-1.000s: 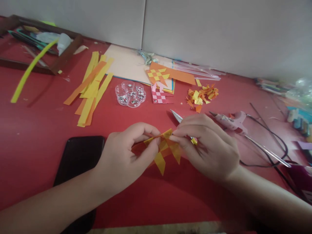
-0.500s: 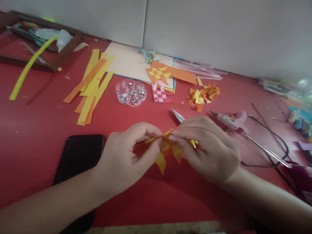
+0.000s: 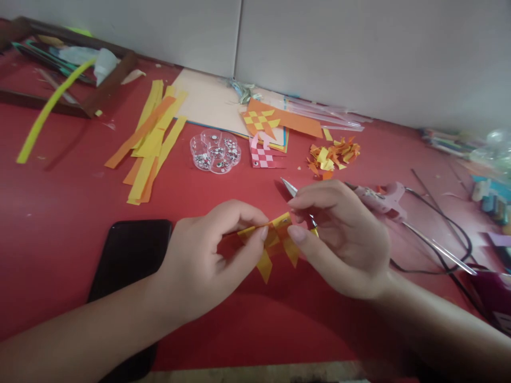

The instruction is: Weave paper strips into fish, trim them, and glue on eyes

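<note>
Between thumb and fingers, my left hand [image 3: 217,255] pinches a woven paper fish [image 3: 273,240] of yellow and orange strips, above the red table. A small round eye seems to sit near its upper right corner. My right hand [image 3: 343,239] is just right of the fish, thumb and index finger parted, with nothing visible between them. Behind that hand lies a pair of scissors [image 3: 288,186], blade tip pointing up-left and the handles mostly hidden. A clear flower-shaped case [image 3: 215,151] of googly eyes stands farther back.
Yellow and orange paper strips [image 3: 147,143] lie left of the case, a black phone [image 3: 130,255] below them. Finished woven fish [image 3: 261,154] and paper scraps [image 3: 335,154] are behind. At right sits a pink glue gun [image 3: 383,199] with its cord. A wooden tray [image 3: 112,85] is far left.
My right thumb and index finger have come off the fish's corner and spread apart, uncovering the small eye there. The left hand keeps its pinch in nearly the same place.
</note>
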Action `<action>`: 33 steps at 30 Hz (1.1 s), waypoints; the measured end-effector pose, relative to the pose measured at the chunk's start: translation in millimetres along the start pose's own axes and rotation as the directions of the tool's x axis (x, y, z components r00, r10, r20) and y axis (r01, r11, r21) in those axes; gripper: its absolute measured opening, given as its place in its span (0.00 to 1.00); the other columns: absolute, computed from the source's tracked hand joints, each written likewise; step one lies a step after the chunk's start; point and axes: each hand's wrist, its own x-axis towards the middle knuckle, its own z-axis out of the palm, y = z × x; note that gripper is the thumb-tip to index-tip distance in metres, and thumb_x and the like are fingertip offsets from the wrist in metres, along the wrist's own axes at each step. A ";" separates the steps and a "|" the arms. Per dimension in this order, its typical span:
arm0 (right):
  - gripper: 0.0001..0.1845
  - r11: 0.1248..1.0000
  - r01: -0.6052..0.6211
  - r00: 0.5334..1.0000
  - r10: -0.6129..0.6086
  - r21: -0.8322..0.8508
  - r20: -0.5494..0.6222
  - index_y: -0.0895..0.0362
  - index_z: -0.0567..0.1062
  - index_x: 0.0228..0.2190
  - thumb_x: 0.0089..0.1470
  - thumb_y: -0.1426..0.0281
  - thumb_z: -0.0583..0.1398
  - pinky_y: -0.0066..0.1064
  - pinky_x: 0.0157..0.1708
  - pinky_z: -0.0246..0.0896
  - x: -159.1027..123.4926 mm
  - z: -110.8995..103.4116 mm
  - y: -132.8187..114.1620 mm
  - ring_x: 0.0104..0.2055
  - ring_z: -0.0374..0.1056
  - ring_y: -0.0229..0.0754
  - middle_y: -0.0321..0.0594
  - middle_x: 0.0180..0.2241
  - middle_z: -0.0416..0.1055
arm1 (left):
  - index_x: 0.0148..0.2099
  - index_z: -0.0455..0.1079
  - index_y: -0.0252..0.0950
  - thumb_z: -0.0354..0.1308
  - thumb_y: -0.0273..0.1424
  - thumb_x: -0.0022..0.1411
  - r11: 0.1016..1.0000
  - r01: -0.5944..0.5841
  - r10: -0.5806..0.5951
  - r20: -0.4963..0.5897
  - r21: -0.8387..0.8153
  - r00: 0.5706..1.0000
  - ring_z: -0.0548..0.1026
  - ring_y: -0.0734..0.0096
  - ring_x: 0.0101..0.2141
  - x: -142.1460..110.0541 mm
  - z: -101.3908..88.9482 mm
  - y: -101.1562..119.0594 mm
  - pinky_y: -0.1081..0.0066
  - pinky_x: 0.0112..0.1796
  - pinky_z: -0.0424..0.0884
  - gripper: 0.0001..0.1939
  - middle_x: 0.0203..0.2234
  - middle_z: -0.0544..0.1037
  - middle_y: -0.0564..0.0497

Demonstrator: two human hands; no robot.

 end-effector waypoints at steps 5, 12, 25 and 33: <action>0.08 0.999 0.020 0.999 -0.021 0.038 0.038 0.53 0.74 0.37 0.54 0.75 0.61 0.33 0.30 0.66 6.7 -3.4 -6.2 0.32 0.68 0.40 0.39 0.33 0.72 | 0.41 0.69 0.44 0.58 0.29 0.63 0.996 -0.065 0.066 -0.004 0.061 0.998 0.80 0.75 0.28 -0.6 -1.3 2.4 0.77 0.31 0.75 0.04 0.30 0.81 0.58; 0.06 0.998 0.027 0.997 -0.030 0.056 0.071 0.54 0.76 0.35 0.53 0.75 0.62 0.32 0.30 0.68 8.1 -4.1 -6.4 0.32 0.71 0.41 0.40 0.32 0.75 | 0.41 0.69 0.44 0.57 0.27 0.64 0.977 -0.195 0.195 0.010 0.084 0.981 0.78 0.75 0.25 0.1 -1.7 0.2 0.78 0.28 0.74 0.05 0.28 0.81 0.56; 0.10 0.974 0.099 0.993 -0.111 0.205 0.050 0.55 0.77 0.36 0.51 0.78 0.63 0.36 0.33 0.69 5.5 -4.6 -3.1 0.34 0.72 0.43 0.41 0.30 0.73 | 0.40 0.68 0.40 0.56 0.22 0.64 0.944 -0.329 0.329 0.017 0.000 0.944 0.75 0.78 0.23 0.8 -1.4 1.9 0.80 0.29 0.72 0.07 0.26 0.79 0.55; 0.10 0.979 0.108 0.993 -0.115 0.174 0.034 0.54 0.77 0.35 0.50 0.78 0.63 0.35 0.32 0.69 6.1 -5.3 -6.2 0.33 0.73 0.43 0.39 0.29 0.74 | 0.40 0.69 0.39 0.57 0.23 0.64 0.939 -0.344 0.344 0.011 0.016 0.939 0.74 0.78 0.22 2.1 -2.4 2.6 0.80 0.28 0.72 0.05 0.26 0.80 0.54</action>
